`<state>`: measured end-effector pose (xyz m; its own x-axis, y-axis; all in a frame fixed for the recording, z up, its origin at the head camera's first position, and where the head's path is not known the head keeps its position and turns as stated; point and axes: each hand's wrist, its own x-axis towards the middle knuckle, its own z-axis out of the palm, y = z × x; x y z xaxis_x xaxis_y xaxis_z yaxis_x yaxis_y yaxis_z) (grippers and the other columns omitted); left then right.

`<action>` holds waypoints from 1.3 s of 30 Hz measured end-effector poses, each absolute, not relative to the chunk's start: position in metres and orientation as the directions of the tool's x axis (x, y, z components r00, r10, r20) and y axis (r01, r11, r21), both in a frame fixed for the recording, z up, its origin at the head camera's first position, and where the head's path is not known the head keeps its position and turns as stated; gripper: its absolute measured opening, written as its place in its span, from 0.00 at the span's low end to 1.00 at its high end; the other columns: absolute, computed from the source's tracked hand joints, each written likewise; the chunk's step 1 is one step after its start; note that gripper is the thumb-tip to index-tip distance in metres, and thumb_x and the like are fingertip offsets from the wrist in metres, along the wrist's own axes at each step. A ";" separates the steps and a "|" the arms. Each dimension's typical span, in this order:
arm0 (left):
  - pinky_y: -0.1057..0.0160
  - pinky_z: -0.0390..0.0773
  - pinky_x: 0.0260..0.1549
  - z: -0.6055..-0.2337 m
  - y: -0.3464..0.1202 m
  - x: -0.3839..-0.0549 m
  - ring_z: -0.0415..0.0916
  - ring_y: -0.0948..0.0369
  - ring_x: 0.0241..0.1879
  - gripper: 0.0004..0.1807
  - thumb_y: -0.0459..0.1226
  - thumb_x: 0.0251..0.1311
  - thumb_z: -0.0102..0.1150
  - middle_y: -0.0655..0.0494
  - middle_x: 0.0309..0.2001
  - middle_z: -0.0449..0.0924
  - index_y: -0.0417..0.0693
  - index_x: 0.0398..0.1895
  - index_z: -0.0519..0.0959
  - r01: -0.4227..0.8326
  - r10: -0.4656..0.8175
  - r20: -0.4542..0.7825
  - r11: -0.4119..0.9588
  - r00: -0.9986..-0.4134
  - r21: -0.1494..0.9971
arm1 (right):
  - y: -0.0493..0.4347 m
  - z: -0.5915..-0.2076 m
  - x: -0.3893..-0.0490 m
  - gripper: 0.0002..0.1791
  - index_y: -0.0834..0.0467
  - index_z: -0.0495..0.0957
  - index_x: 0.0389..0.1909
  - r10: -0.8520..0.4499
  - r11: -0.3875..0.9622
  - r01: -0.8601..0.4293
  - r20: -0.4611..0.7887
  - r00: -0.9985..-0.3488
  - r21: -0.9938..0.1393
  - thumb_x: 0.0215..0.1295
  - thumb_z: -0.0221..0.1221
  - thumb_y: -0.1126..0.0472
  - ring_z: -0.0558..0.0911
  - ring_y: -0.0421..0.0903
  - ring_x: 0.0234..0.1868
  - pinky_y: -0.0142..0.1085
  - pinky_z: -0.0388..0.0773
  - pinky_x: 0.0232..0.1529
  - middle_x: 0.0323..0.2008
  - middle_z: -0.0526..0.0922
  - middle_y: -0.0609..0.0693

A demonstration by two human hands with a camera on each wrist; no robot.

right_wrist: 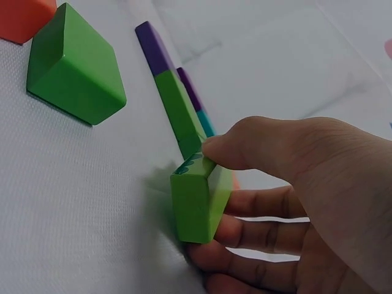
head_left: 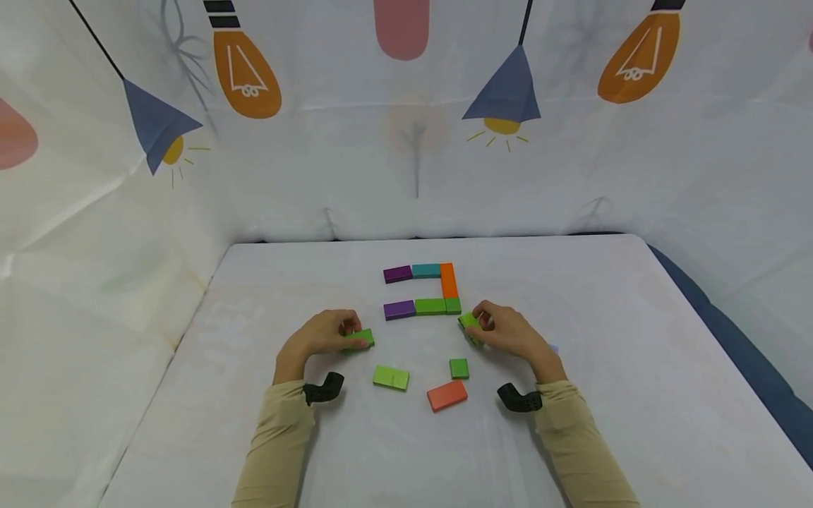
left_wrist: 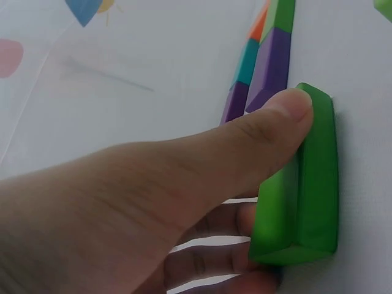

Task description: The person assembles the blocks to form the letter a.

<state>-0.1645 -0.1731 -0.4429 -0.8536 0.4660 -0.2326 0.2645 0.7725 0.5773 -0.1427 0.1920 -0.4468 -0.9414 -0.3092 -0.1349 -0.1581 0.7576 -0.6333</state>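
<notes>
My left hand (head_left: 327, 331) holds a green block (left_wrist: 320, 184), thumb on one side and fingers on the other, low over the tabletop. My right hand (head_left: 508, 331) pinches a light green block (right_wrist: 193, 208) with darker green marks on one face, just in front of the row's right end. Beyond both hands, blocks form a U that opens left: dark purple (head_left: 397, 274) and teal (head_left: 426, 271) at the back, orange (head_left: 448, 281) on the right, then small green (head_left: 453, 305), longer green (head_left: 430, 306) and purple (head_left: 399, 310) in front.
Between the forearms lie a light green block (head_left: 390, 377), a small green cube-like block (head_left: 459, 368) and an orange-red block (head_left: 447, 396). A pale blue thing (head_left: 555, 348) is mostly hidden behind the right wrist. The white table (head_left: 254, 282) ends at a printed cloth (head_left: 356, 169).
</notes>
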 end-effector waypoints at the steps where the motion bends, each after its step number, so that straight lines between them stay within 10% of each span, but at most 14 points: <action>1: 0.64 0.67 0.31 -0.443 -0.173 -0.164 0.67 0.63 0.30 0.16 0.51 0.51 0.67 0.59 0.27 0.72 0.53 0.34 0.77 0.263 0.463 -0.233 0.775 -0.855 0.574 | 0.192 -0.447 -0.142 0.18 0.59 0.74 0.46 -0.309 0.757 -0.157 -0.135 -0.941 -0.635 0.60 0.61 0.52 0.75 0.44 0.33 0.34 0.72 0.32 0.34 0.79 0.50; 39: 0.64 0.74 0.31 -0.446 -0.176 -0.167 0.75 0.64 0.25 0.15 0.42 0.62 0.59 0.51 0.37 0.79 0.50 0.51 0.75 0.236 0.489 -0.230 0.715 -0.842 0.658 | 0.180 -0.453 -0.140 0.19 0.58 0.72 0.49 -0.259 0.784 -0.145 -0.106 -0.960 -0.604 0.62 0.59 0.51 0.70 0.41 0.23 0.33 0.67 0.25 0.27 0.75 0.48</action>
